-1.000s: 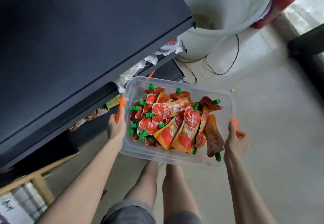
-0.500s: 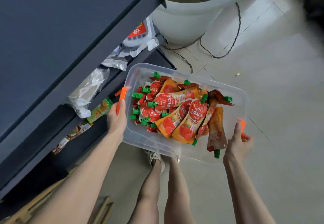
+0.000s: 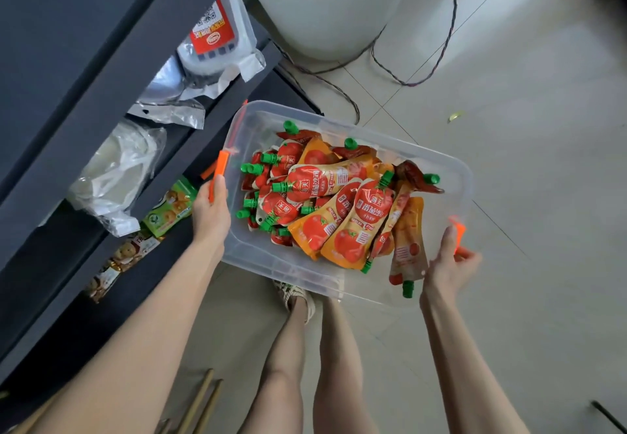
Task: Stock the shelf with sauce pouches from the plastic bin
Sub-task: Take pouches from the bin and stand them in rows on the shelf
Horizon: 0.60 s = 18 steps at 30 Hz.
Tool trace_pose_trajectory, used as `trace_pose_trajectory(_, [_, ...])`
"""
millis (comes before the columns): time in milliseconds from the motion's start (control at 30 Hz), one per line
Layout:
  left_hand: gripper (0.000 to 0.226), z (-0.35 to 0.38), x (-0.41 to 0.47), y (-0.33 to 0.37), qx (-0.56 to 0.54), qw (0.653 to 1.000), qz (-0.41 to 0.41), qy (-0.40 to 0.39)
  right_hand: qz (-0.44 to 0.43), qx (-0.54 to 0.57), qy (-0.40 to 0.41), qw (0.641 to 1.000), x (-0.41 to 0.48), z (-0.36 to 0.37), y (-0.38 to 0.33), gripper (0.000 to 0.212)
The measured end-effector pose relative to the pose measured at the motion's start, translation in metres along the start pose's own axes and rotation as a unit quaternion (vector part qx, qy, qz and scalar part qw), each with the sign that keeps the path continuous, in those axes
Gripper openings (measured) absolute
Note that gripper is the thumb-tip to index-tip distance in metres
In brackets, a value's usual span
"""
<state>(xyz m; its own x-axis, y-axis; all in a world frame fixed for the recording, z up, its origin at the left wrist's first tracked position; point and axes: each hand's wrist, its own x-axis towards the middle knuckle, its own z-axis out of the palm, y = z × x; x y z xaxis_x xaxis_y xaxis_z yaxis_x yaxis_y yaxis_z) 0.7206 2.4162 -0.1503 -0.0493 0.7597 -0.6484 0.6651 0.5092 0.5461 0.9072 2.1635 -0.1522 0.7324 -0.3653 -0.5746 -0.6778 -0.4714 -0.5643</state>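
A clear plastic bin with orange latches hangs above the floor, carried between both hands. It holds several red and orange tomato sauce pouches with green caps, piled loosely. My left hand grips the bin's left end at the orange latch. My right hand grips the right end at the other latch. The dark shelf unit stands along the left, its edge right beside the bin's left end.
The shelves hold silver and white bags, a clear bag and small snack packs. A large white tub stands behind the bin, with a dark cable on the tiled floor. My legs are below the bin.
The view has tilted down and the bin has shifted slightly right and lower along the shelf. More of the lower shelves and their bags show now. Both hands keep their grip.
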Motion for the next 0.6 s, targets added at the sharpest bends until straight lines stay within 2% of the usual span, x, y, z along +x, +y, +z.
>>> trace_pose_trajectory(133, [0.029,-0.001,-0.002,0.0,0.015,1.0,0.013,-0.005,-0.003,-0.013,0.001,1.0,-0.002,0.0,0.0,0.04])
trace_pose_trajectory(267, [0.039,0.002,-0.015,0.003,0.051,0.997,0.035,0.035,-0.026,-0.054,-0.024,0.998,-0.014,-0.008,-0.002,0.033])
trace_pose_trajectory(367, [0.044,0.009,-0.043,0.006,0.081,0.992,0.045,0.08,-0.105,-0.115,-0.046,0.987,-0.038,-0.014,-0.002,0.04])
trace_pose_trajectory(400, [0.041,0.012,-0.055,0.006,0.086,0.989,0.069,0.103,-0.148,-0.123,-0.046,0.98,-0.048,-0.014,-0.001,0.045])
trace_pose_trajectory(467, [0.031,0.021,-0.074,0.005,0.086,0.977,0.144,0.131,-0.218,-0.105,-0.061,0.968,-0.064,-0.01,0.001,0.039])
trace_pose_trajectory(533, [0.031,0.036,-0.078,0.003,0.08,0.979,0.164,0.087,-0.239,-0.122,-0.117,0.956,-0.071,0.003,0.006,0.029])
trace_pose_trajectory(600, [0.047,0.054,-0.071,0.006,0.076,0.989,0.124,0.008,-0.159,-0.147,-0.19,0.958,-0.067,0.024,0.008,0.035])
